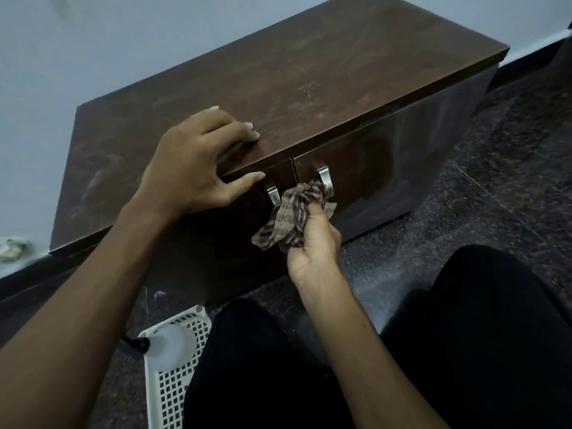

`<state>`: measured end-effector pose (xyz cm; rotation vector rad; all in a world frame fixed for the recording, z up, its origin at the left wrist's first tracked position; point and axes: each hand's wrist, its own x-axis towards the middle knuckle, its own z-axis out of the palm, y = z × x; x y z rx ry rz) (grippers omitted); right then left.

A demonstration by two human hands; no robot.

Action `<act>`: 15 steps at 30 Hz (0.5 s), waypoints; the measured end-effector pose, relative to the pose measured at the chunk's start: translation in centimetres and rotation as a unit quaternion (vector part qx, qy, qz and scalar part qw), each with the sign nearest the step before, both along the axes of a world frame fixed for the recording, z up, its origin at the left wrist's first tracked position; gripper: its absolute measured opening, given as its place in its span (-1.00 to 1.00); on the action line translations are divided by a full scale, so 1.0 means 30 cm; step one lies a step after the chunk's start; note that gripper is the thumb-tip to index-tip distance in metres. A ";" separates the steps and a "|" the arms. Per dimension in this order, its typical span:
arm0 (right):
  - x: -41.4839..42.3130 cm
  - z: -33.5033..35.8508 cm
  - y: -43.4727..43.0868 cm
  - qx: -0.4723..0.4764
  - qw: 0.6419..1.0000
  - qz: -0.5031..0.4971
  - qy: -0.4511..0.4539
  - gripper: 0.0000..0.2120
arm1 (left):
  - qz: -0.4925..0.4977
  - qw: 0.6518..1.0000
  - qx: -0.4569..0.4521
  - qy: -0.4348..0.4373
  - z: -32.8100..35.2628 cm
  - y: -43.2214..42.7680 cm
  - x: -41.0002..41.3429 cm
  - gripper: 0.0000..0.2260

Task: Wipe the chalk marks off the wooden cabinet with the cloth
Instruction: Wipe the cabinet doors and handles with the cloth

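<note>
A low dark wooden cabinet (309,72) stands against the wall, with two doors and metal handles (325,178) at the front. Faint pale smears show on its top, at the left (96,181) and near the middle right. My left hand (192,162) rests on the top's front edge, fingers spread on the surface and thumb over the edge. My right hand (312,239) grips a bunched brown striped cloth (294,212) and holds it against the door fronts between the two handles.
A white plastic lattice basket (176,379) with a translucent spray bottle (170,345) sits on the dark speckled floor by my left knee. My black-clad legs (464,335) kneel in front of the cabinet. Something green and white (12,249) lies at the far left.
</note>
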<state>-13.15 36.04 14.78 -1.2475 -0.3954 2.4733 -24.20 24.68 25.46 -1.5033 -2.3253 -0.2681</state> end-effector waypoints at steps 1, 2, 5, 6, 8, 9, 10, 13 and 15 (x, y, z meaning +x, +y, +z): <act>0.000 0.002 -0.001 -0.001 1.000 0.000 0.001 -0.71 | -0.001 1.000 0.000 -0.001 -0.001 -0.001 0.001 -0.57; 0.001 0.005 -0.001 0.001 1.000 0.000 0.002 -0.71 | -0.001 1.000 0.000 -0.003 -0.002 -0.001 0.001 -0.57; -0.003 0.019 -0.013 0.007 1.000 -0.012 -0.005 -0.72 | -0.001 1.000 -0.002 -0.007 -0.001 -0.001 0.003 -0.56; -0.008 0.027 -0.018 0.002 1.000 -0.019 -0.012 -0.73 | -0.002 1.000 -0.003 -0.007 0.001 0.000 0.004 -0.56; -0.015 0.038 -0.022 -0.018 0.999 -0.027 -0.020 -0.76 | -0.002 1.000 -0.006 -0.008 0.006 0.002 0.005 -0.55; -0.015 0.040 -0.019 -0.029 0.999 -0.026 -0.021 -0.77 | -0.002 1.000 -0.006 -0.008 0.008 0.003 0.004 -0.55; -0.013 0.040 -0.013 -0.037 0.999 -0.020 -0.021 -0.77 | -0.002 1.000 -0.005 -0.008 0.009 0.003 0.004 -0.55; -0.005 0.035 0.007 -0.055 0.998 0.006 -0.027 -0.74 | -0.002 1.000 -0.004 -0.011 0.011 0.004 0.008 -0.55; -0.007 0.041 0.018 -0.068 0.997 0.017 -0.021 -0.79 | -0.002 1.000 -0.005 -0.013 0.009 0.003 0.010 -0.55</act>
